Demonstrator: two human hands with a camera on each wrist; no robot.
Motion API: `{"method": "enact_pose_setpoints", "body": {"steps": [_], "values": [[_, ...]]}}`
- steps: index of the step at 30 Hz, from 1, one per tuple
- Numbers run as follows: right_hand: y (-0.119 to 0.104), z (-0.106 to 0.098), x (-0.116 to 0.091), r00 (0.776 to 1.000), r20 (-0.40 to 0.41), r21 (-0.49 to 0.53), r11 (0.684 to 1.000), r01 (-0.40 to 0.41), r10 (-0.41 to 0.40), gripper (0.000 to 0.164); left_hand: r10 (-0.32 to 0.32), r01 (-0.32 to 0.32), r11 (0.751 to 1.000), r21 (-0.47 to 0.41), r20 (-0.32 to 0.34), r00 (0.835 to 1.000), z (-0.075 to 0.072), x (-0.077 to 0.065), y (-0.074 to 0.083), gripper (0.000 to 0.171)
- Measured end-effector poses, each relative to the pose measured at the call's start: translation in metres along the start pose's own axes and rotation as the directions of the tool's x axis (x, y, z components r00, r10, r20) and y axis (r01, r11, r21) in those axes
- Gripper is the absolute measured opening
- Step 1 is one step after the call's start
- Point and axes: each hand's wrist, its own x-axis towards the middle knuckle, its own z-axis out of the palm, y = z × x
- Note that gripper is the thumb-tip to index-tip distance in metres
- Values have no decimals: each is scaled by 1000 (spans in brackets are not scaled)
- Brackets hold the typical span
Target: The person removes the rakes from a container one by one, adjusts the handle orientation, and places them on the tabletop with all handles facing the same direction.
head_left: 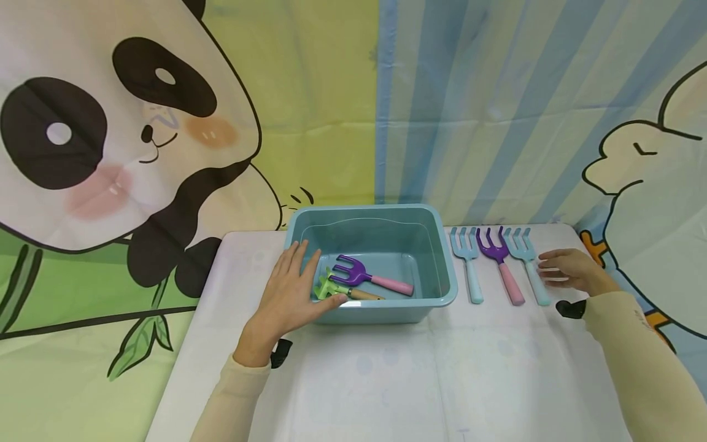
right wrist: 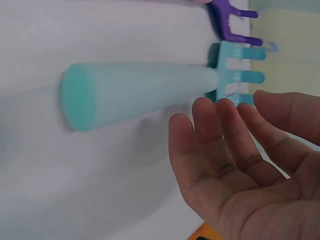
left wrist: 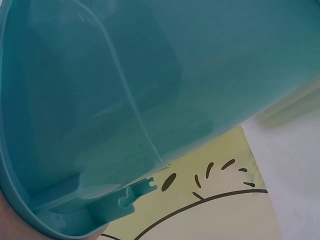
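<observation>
My left hand (head_left: 287, 291) lies over the left rim of a teal plastic tub (head_left: 375, 315), fingers extended and thumb along the front corner. Inside the tub are a purple hand fork with a pink handle (head_left: 391, 285) and a green garden tool with a wooden handle (head_left: 366, 294), its head partly covered. My right hand (head_left: 574, 269) is beside the rightmost light blue hand fork (head_left: 537, 282), holding nothing. In the right wrist view, its relaxed fingers (right wrist: 205, 132) are close to that fork's handle (right wrist: 145, 92), palm up.
To the right of the tub, a purple fork with a pink handle (head_left: 511, 285) and another light blue fork (head_left: 473, 281) lie on the white table (head_left: 386, 380), prongs toward the back. A cartoon-printed curtain (head_left: 320, 110) hangs behind the table.
</observation>
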Motion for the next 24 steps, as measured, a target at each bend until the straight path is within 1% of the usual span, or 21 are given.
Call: {"method": "enact_pose_setpoints", "body": {"steps": [4,8,11,16,21,24], "values": [[-14,6,-6,996,-2,-55,995,84,-84,56,0,0,1000,3,1,1000,0,0,0,109],[-39,17,-15,981,17,-113,974,194,-193,56,-3,3,1000,0,2,1000,0,0,0,109],[-62,29,-24,961,52,-166,947,275,-270,56,-4,4,1000,-4,3,1000,0,0,0,109],[-104,56,-44,925,120,-229,897,379,-360,53,-8,8,1000,-4,9,1000,0,1,0,110],[-142,88,-65,880,189,-259,842,473,-436,48,-8,8,1000,-1,11,1000,-1,0,0,110],[-162,110,-78,852,222,-261,813,520,-474,46,-8,8,1000,5,11,1000,-1,0,0,110]]}}
